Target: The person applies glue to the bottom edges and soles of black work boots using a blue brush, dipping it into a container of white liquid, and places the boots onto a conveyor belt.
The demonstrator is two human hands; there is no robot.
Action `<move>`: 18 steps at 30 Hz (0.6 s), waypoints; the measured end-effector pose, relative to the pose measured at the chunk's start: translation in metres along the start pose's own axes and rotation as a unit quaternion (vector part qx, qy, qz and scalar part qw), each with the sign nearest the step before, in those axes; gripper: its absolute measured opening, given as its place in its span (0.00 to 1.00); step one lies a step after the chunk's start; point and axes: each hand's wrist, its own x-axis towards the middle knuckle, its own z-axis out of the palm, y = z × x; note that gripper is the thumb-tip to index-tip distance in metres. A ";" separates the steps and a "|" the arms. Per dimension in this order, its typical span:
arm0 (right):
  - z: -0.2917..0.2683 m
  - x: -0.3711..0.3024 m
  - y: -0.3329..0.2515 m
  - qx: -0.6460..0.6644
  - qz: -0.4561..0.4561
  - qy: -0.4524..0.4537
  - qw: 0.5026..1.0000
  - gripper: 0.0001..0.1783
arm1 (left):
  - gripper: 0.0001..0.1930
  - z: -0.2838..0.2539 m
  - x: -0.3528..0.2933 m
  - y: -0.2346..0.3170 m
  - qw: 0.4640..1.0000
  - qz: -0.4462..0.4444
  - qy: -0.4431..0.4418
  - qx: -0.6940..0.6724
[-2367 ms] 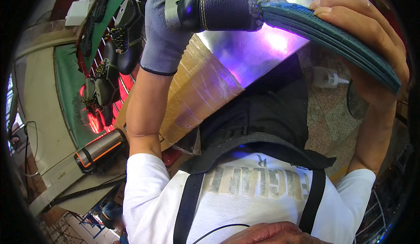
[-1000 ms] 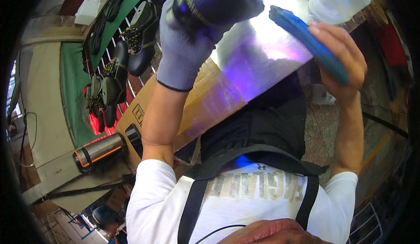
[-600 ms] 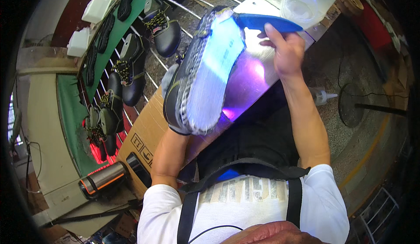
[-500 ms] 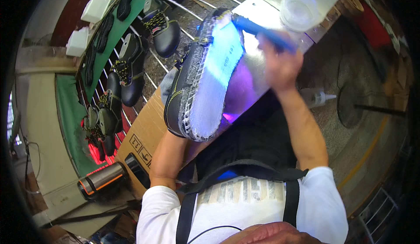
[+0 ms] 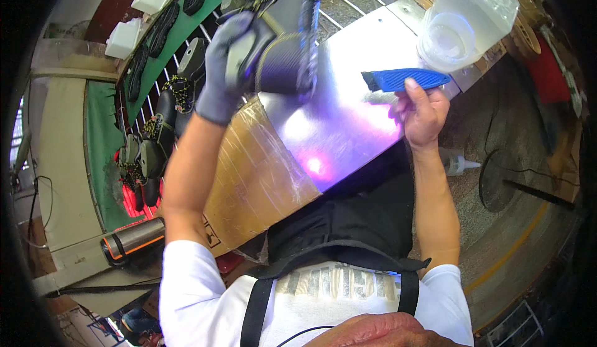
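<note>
Blue brush (image 5: 410, 79) drawn clear of shoe (image 5: 283, 64); brushing apparently paused.
Shoe gripped by left fingers (image 5: 238, 26), brush pinched by right fingers (image 5: 418, 94).

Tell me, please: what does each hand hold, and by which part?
The gloved left hand holds a black shoe at its opening side, near the grey block; finger contact is partly hidden. The bare right hand grips a blue ridged tool near its middle.

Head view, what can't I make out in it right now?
All in the head view:
Shoe: one end cut off by the upper edge; its underside is turned away.
Left hand: some fingertips hidden behind the shoe.
Squeeze bottle: base hidden by the right forearm.
</note>
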 end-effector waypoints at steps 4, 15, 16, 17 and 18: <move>0.003 0.005 0.003 -0.022 0.002 -0.005 1.000 0.06 | 0.19 -0.019 0.097 0.017 0.876 0.022 0.217 0.431; 0.006 0.001 -0.004 -0.112 -0.059 -0.017 0.992 0.08 | 0.30 -0.087 0.191 -0.010 0.592 0.037 0.184 0.784; 0.004 -0.001 -0.004 -0.114 -0.048 -0.015 0.992 0.08 | 0.29 -0.062 0.185 -0.016 0.589 0.016 0.207 0.781; 0.001 -0.001 -0.006 -0.115 -0.043 -0.013 0.992 0.08 | 0.29 -0.010 0.180 -0.020 0.585 0.000 0.229 0.778; 0.002 0.000 -0.009 -0.109 -0.044 -0.016 0.993 0.07 | 0.29 0.021 0.176 -0.013 0.574 -0.010 0.254 0.778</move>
